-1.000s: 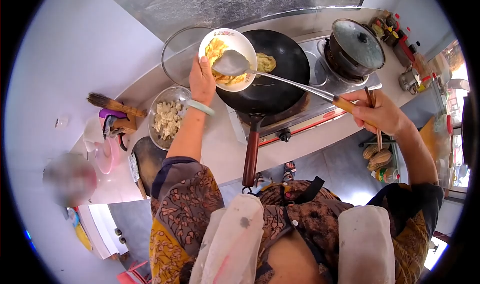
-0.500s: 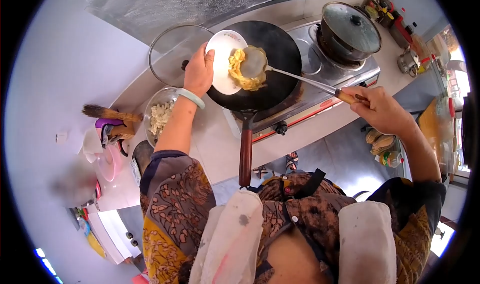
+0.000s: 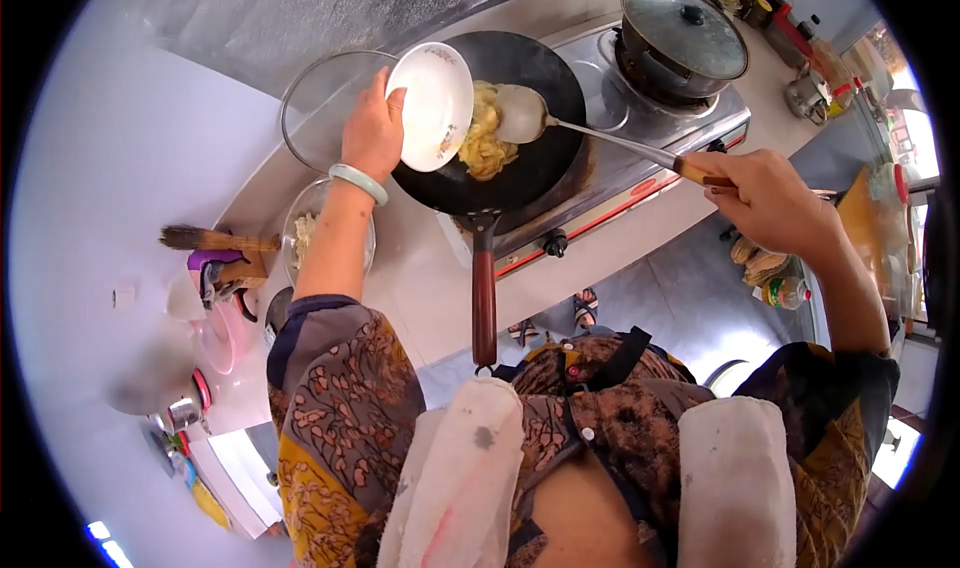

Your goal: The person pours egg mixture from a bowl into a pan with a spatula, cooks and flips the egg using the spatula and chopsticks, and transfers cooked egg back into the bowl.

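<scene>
White and flowered near its rim, the bowl (image 3: 432,113) is tilted in the left hand (image 3: 375,133), whose thumb presses over its left edge while the other fingers reach behind, gripping it. Just right of those fingers, beyond the bowl, yellow food (image 3: 486,148) lies heaped in the black wok (image 3: 548,73), partly covered by the bowl. The right hand (image 3: 775,200) has its fingers wrapped round the wooden end of the spatula (image 3: 523,115); the metal shaft runs leftward from them to the blade, which sits at the right side of the food, though I cannot tell whether it presses or only overhangs. Left of the left fingers and partly behind them is a glass lid (image 3: 320,103). Nearer the body than these fingers, under the forearm, a glass bowl (image 3: 365,243) holds pale lumps (image 3: 303,236). Ahead of the right fingers and slightly left, a lidded pot (image 3: 690,43) stands on the stove (image 3: 665,153). Well left of the left fingers is a brush (image 3: 215,239).
</scene>
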`<state>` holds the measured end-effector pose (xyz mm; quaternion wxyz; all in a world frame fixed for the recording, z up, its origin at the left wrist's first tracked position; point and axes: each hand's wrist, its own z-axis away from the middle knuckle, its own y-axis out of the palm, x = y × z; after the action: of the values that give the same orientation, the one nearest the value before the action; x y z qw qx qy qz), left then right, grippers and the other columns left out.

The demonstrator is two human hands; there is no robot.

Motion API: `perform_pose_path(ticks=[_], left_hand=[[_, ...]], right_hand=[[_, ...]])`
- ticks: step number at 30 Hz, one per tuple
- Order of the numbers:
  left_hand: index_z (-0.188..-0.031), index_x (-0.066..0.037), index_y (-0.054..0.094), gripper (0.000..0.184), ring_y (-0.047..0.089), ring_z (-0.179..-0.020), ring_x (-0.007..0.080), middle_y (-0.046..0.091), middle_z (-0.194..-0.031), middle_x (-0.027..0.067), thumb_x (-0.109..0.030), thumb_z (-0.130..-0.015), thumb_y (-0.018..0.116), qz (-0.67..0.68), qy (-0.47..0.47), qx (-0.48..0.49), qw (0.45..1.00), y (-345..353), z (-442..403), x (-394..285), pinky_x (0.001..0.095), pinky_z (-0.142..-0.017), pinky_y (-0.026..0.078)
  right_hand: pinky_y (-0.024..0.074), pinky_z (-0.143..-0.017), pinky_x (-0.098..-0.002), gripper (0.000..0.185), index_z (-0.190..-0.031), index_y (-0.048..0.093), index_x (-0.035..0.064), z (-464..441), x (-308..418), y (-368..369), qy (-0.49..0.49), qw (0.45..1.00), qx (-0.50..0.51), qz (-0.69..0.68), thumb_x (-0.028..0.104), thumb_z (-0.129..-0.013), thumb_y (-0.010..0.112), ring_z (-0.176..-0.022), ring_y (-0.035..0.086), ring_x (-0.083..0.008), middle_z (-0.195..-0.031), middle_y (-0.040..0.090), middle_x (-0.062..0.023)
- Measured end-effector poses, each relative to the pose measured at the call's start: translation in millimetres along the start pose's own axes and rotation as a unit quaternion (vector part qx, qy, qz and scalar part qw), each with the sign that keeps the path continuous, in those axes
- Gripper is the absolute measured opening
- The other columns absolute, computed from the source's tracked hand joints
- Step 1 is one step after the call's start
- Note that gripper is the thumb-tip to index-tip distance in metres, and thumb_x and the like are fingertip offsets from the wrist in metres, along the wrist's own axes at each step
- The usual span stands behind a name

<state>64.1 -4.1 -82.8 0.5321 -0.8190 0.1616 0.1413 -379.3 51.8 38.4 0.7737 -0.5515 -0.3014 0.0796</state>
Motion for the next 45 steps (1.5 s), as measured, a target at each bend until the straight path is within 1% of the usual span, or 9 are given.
perform_pose_path(ticks=[7, 17, 18, 21, 24, 25, 30, 39, 45], left_hand=[[-0.135, 0.002, 0.047, 0.048, 0.056, -0.115, 0.0438, 0.058, -0.125, 0.0283, -0.034, -0.103, 0.042, 0.038, -0.053, -0.024, 0.998, -28, -7, 7, 0.0477, -0.096, 0.045], [-0.130, 0.000, 0.052, 0.050, 0.059, -0.110, 0.0427, 0.063, -0.117, 0.0273, -0.039, -0.104, 0.036, 0.041, -0.153, -0.027, 0.987, -48, 4, 25, 0.0473, -0.093, 0.046], [-0.130, 0.001, 0.052, 0.051, 0.059, -0.110, 0.0428, 0.062, -0.117, 0.0275, -0.040, -0.103, 0.036, 0.048, -0.160, -0.029, 0.985, -50, 6, 28, 0.0473, -0.093, 0.046], [-0.129, 0.002, 0.052, 0.053, 0.058, -0.112, 0.0430, 0.062, -0.118, 0.0282, -0.041, -0.103, 0.036, 0.053, -0.176, -0.043, 0.982, -53, 15, 36, 0.0474, -0.094, 0.045], [-0.128, 0.004, 0.052, 0.054, 0.057, -0.113, 0.0433, 0.061, -0.119, 0.0287, -0.041, -0.103, 0.036, 0.042, -0.185, -0.065, 0.980, -56, 19, 42, 0.0474, -0.096, 0.044], [-0.128, 0.005, 0.052, 0.055, 0.057, -0.114, 0.0433, 0.061, -0.120, 0.0287, -0.041, -0.103, 0.036, 0.047, -0.193, -0.063, 0.978, -60, 22, 42, 0.0472, -0.096, 0.044], [-0.125, 0.004, 0.054, 0.054, 0.058, -0.111, 0.0434, 0.062, -0.116, 0.0282, -0.042, -0.103, 0.036, 0.045, -0.217, -0.086, 0.971, -70, 26, 54, 0.0476, -0.094, 0.044], [-0.113, 0.002, 0.058, 0.053, 0.059, -0.103, 0.0465, 0.064, -0.109, 0.0289, -0.045, -0.102, 0.035, 0.017, -0.202, -0.100, 0.974, -65, 23, 55, 0.0504, -0.090, 0.045], [-0.110, 0.004, 0.059, 0.054, 0.059, -0.103, 0.0475, 0.064, -0.106, 0.0304, -0.044, -0.102, 0.036, 0.023, -0.208, -0.072, 0.975, -44, 18, 31, 0.0515, -0.089, 0.045]], right_hand=[[0.0500, -0.074, -0.0419, 0.035, -0.120, 0.063, 0.0091, 4, -11, 4, -0.021, 0.998, -0.063, -0.005, 0.005, -0.086, 0.057, -0.079, 0.065, -0.0362, -0.084, 0.067, -0.0173], [0.0493, -0.084, -0.0459, 0.023, -0.109, 0.068, 0.0070, -51, 21, -35, -0.050, 0.966, -0.049, 0.249, 0.010, -0.088, 0.059, -0.092, 0.065, -0.0361, -0.090, 0.069, -0.0183], [0.0508, -0.079, -0.0445, 0.024, -0.109, 0.069, 0.0062, -61, 23, -38, -0.054, 0.971, -0.017, 0.232, 0.012, -0.087, 0.060, -0.088, 0.066, -0.0364, -0.090, 0.069, -0.0185], [0.0515, -0.069, -0.0386, 0.027, -0.111, 0.069, 0.0053, -88, 28, -25, 0.060, 0.996, 0.050, 0.032, 0.014, -0.087, 0.061, -0.076, 0.067, -0.0278, -0.082, 0.068, -0.0152], [0.0483, -0.060, -0.0309, 0.031, -0.115, 0.067, 0.0036, -121, -33, 42, 0.001, 0.985, 0.054, -0.162, 0.015, -0.087, 0.062, -0.065, 0.061, -0.0150, -0.075, 0.063, -0.0075], [0.0456, -0.058, -0.0263, 0.035, -0.121, 0.065, 0.0024, -121, -40, 62, 0.003, 0.969, 0.053, -0.241, 0.015, -0.088, 0.062, -0.062, 0.053, -0.0075, -0.070, 0.057, -0.0010], [0.0387, -0.050, -0.0236, 0.037, -0.125, 0.063, 0.0035, -102, -40, 96, 0.053, 0.921, 0.075, -0.378, 0.014, -0.090, 0.062, -0.054, 0.047, -0.0058, -0.069, 0.055, 0.0016], [0.0327, -0.046, -0.0211, 0.039, -0.130, 0.059, 0.0033, -35, -34, 84, 0.106, 0.901, 0.012, -0.421, 0.011, -0.091, 0.062, -0.055, 0.043, -0.0029, -0.071, 0.055, 0.0017], [0.0394, -0.064, -0.0208, 0.042, -0.132, 0.057, 0.0007, 12, -14, 52, 0.084, 0.921, -0.066, -0.375, 0.002, -0.090, 0.059, -0.070, 0.046, -0.0049, -0.079, 0.055, 0.0036]])
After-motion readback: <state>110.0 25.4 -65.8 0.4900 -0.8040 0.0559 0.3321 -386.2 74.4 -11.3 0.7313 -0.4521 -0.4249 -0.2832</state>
